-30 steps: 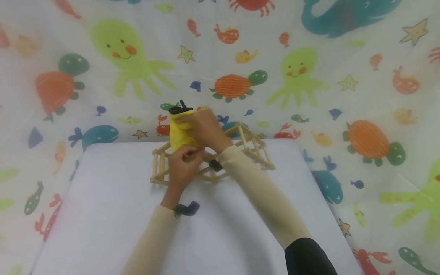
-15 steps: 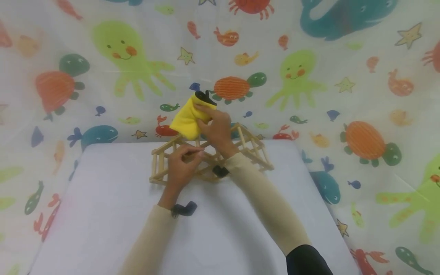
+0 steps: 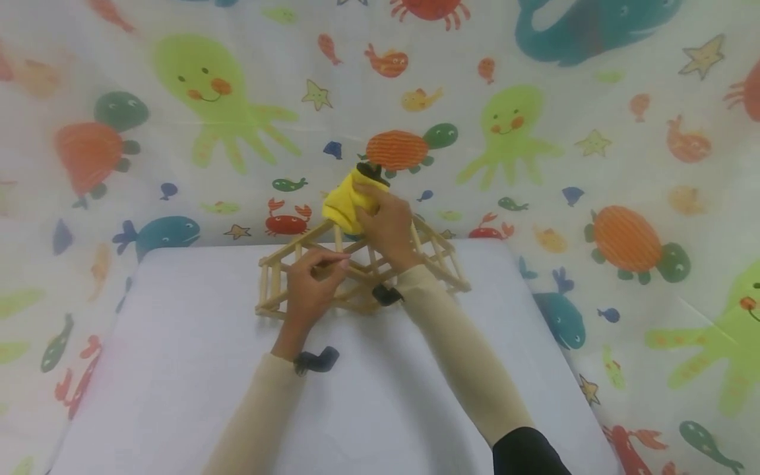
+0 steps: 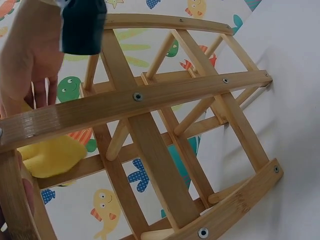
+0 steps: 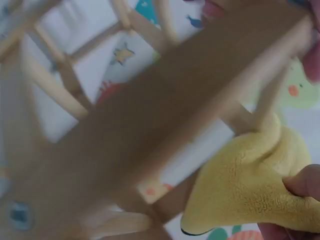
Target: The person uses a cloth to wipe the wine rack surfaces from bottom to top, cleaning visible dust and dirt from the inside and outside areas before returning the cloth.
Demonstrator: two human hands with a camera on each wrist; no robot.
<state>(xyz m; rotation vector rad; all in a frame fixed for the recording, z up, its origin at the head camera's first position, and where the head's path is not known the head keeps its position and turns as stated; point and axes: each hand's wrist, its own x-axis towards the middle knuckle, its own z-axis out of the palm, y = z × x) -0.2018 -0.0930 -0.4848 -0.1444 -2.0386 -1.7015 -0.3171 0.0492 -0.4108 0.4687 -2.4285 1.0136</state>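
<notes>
A light wooden slatted rack (image 3: 277, 280) with crossing bars stands at the back of the white table. My left hand (image 3: 311, 284) pinches one of its front slats between thumb and fingers. A yellow cloth (image 3: 342, 206) with a black edge is bunched in my right hand (image 3: 387, 227), against the upper part of the rack. In the left wrist view the cloth (image 4: 52, 157) shows behind a long slat (image 4: 187, 89) with metal screws. The right wrist view shows the thumb (image 5: 305, 182) pressed on the plush cloth (image 5: 235, 185), beside a blurred slat (image 5: 150, 110).
A white table (image 3: 196, 369) spreads in front of the rack. Behind it hangs a curtain (image 3: 249, 79) printed with sea animals. Dark wrist cameras (image 3: 317, 359) sit on both wrists, the right one close to the rack.
My right hand has moved the cloth rightward along the top of the rack, from above the left hand towards the middle. The left hand has kept its hold on the slat.
</notes>
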